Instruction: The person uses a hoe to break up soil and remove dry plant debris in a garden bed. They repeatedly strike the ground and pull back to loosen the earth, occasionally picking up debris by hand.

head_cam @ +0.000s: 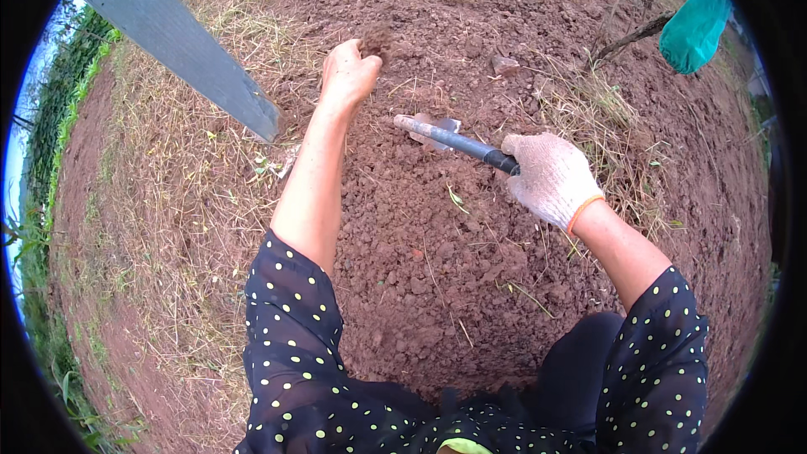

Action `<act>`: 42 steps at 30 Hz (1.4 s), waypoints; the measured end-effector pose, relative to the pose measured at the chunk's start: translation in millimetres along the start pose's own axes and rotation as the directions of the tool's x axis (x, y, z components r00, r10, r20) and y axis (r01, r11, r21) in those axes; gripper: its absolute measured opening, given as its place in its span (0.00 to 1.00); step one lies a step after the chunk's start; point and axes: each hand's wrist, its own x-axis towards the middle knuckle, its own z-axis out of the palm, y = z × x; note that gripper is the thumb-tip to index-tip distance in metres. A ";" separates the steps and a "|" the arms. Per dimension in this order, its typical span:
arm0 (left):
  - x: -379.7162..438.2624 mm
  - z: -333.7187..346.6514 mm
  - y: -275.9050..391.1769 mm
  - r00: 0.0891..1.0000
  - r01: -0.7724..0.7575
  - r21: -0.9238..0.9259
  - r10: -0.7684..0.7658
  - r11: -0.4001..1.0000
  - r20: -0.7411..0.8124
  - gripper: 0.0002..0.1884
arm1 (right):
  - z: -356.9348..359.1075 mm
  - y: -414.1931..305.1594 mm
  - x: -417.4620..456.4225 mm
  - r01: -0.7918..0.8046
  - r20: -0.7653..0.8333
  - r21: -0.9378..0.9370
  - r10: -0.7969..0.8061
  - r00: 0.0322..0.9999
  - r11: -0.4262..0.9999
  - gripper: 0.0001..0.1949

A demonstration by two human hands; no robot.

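My bare left hand (350, 72) is raised over the soil, its fingers closed on a dark brown clump (376, 40) that looks like earth with fine roots. The clump is blurred at its edges. A knitted work glove with an orange cuff covers my right hand (553, 176). That hand grips the dark end of a short-handled digging tool (463, 142), probably a hand hoe. The tool's tubular shaft points left and is soil-stained at the tip. Its metal blade (449, 124) shows behind the shaft, against the loose reddish-brown soil (416, 252); part of the blade is hidden.
A grey post (189, 53) slants down to the ground on the left. Dry straw (170, 233) covers the ground there, with more dry grass (596, 104) at right. A green bag-like cover (696, 31) hangs by a thin woody stem (633, 36). A stone-like lump (504, 65) lies ahead.
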 end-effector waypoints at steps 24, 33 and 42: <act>-394.5 -22.4 -218.9 0.765 0.479 0.200 -0.518 0.855 0.382 0.13 | 81.5 100.7 -66.6 -0.190 0.183 0.183 0.156 0.971 0.965 0.10; -471.0 -26.5 -174.3 0.527 0.832 -0.430 -0.741 0.350 0.417 0.10 | 90.5 86.3 -14.9 -0.089 -0.024 0.369 0.106 0.994 0.925 0.14; -495.7 -53.2 -184.2 0.534 0.787 -0.491 -0.810 0.372 0.242 0.07 | 94.7 173.9 -81.6 -0.453 0.136 0.280 0.432 0.892 0.847 0.10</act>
